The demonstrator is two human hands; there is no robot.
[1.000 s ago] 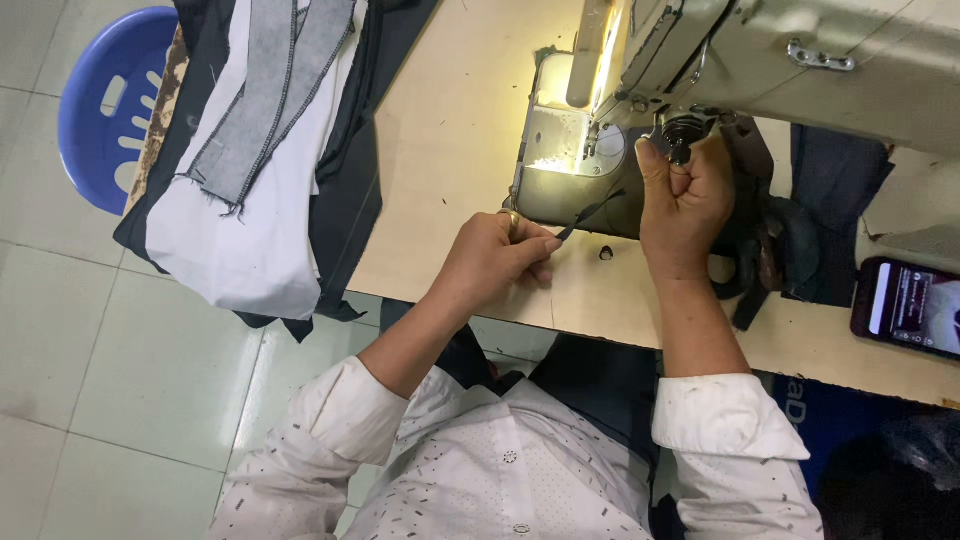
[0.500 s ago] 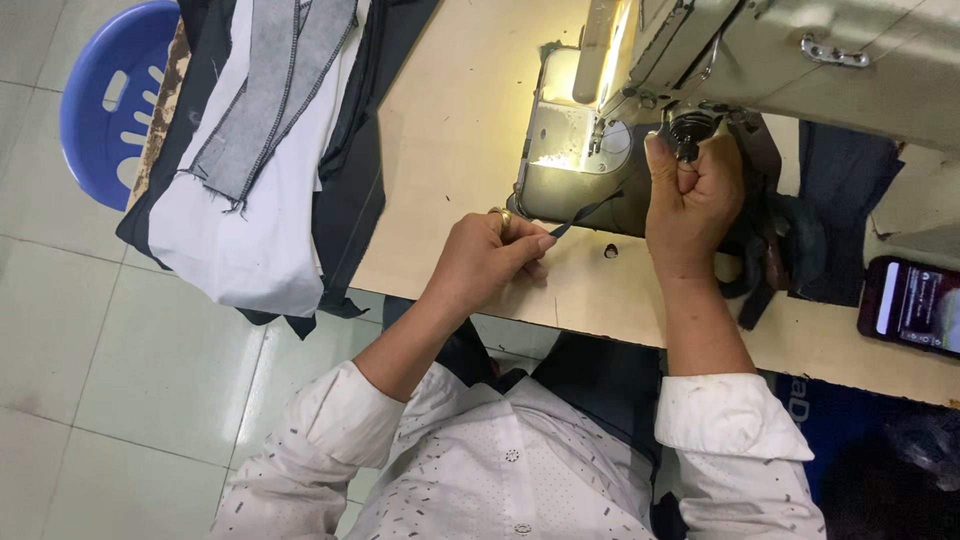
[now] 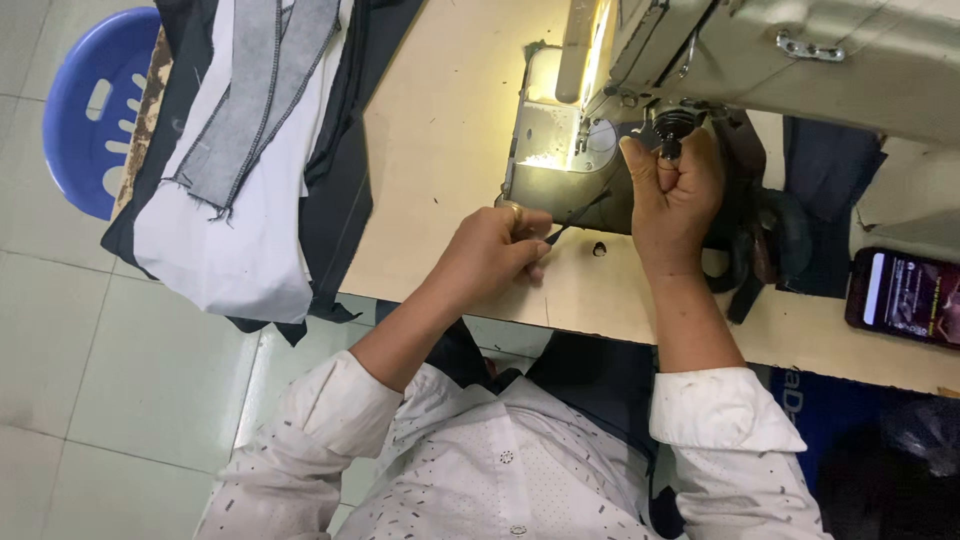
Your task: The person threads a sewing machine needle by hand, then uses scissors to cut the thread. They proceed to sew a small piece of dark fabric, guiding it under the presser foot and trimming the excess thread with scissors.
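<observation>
I sit at a pale sewing machine (image 3: pixel 780 60) on a beige table (image 3: pixel 450 150), its lamp lighting the metal plate (image 3: pixel 550 150). My left hand (image 3: pixel 490 250), with a ring on one finger, pinches a thin dark strip (image 3: pixel 575 218) at the plate's front edge. My right hand (image 3: pixel 675 195) is closed around a small dark part under the machine head, thumb raised beside a round metal knob (image 3: pixel 675 122). What sits inside the fist is hidden.
Grey, white and dark fabric pieces (image 3: pixel 250 140) are piled over the table's left end. A blue plastic stool (image 3: pixel 85 110) stands on the tiled floor beyond it. A phone with a lit screen (image 3: pixel 905 298) lies at the right. Dark cloth (image 3: pixel 790 220) hangs beside the machine.
Both hands keep their grip and have barely moved. The view has shifted slightly.
</observation>
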